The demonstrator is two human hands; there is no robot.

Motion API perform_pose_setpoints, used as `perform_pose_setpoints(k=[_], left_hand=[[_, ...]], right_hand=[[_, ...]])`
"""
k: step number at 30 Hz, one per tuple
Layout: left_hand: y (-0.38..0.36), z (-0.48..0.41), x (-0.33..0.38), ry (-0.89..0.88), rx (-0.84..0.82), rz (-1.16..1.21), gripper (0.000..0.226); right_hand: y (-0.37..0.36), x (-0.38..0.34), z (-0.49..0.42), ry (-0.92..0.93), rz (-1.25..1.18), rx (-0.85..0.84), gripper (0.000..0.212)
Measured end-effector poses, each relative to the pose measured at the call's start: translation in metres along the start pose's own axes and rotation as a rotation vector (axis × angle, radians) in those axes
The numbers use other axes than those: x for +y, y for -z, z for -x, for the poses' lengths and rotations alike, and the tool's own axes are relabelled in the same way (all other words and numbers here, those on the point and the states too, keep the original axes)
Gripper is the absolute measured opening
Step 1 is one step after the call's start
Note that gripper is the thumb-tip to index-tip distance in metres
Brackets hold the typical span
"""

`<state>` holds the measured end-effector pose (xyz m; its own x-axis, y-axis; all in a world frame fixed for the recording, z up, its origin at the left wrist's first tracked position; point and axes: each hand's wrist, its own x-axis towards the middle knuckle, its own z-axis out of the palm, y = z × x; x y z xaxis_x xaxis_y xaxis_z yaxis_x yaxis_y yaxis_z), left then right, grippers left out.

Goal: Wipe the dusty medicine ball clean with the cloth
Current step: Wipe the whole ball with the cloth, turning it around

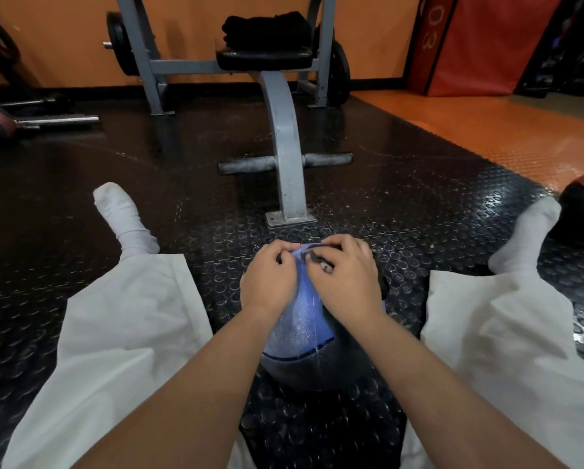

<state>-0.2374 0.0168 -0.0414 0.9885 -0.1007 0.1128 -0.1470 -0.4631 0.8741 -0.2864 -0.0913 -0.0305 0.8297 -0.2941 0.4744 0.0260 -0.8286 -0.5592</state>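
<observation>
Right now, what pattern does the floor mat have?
The floor mat is black with raised round studs; head view.

— Worn on the legs?
— Loose white trousers [121, 333], wide at the hems, creased and folded along both legs.
— On the feet?
— White socks: left sock [121, 214], right sock [527, 231], wrinkled at the ankles.
— Higher up?
— Bare forearms [182, 384], bare left hand [270, 275], bare right hand [348, 275].

The digits "03" stand in pale print, turned sideways, on the dark red side face of the orange pad [486, 42] against the far wall. Nothing else is legible.
</observation>
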Motion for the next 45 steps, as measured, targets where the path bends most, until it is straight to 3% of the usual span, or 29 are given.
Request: perform_pose_setpoints(k=[2,6,9,14,18,22,25,29,34,40,42,45], left_hand=[[0.001,-0.004,-0.002,0.017,-0.002,0.018,0.034],[0.004,-0.004,-0.003,0.016,-0.031,0.04,0.034],[0.002,-0.001,-0.002,0.002,-0.048,0.066,0.032],[-0.003,-0.003,0.002,0.041,-0.006,0.063,0.034],[-0.006,-0.009,0.004,0.086,0.003,0.044,0.034],[-0.003,-0.01,0.007,0.068,-0.044,0.014,0.032],[-0.004,-0.007,0.006,0.049,-0.049,0.028,0.032],[-0.008,-0.005,0.009,0.035,-0.018,0.021,0.033],[-0.009,-0.015,0.012,0.064,-0.042,0.023,0.031],[-0.011,-0.025,0.011,0.047,-0.118,0.033,0.032],[-0.011,-0.023,0.01,0.034,-0.103,0.039,0.032],[-0.013,-0.017,0.01,0.034,-0.079,0.038,0.031]], right_hand=[[-0.002,0.006,0.031,0.172,-0.044,0.071,0.021],[-0.001,0.022,0.078,0.425,-0.077,0.03,0.023],[0.001,0.023,0.062,0.351,-0.11,0.037,0.02],[-0.002,0.007,0.014,-0.054,-0.099,0.076,0.017],[-0.009,0.021,0.048,0.161,-0.081,0.165,0.022],[-0.003,0.037,0.085,0.353,-0.12,0.136,0.021],[0.0,0.028,0.06,0.274,-0.122,0.148,0.02],[0.0,0.008,0.009,-0.077,-0.071,0.078,0.019],[-0.01,0.023,0.047,0.151,-0.053,0.247,0.023],[-0.011,0.039,0.095,0.394,-0.05,0.194,0.022],[-0.005,0.033,0.074,0.351,-0.049,0.176,0.02],[0.002,0.015,0.034,0.092,-0.087,0.174,0.021]])
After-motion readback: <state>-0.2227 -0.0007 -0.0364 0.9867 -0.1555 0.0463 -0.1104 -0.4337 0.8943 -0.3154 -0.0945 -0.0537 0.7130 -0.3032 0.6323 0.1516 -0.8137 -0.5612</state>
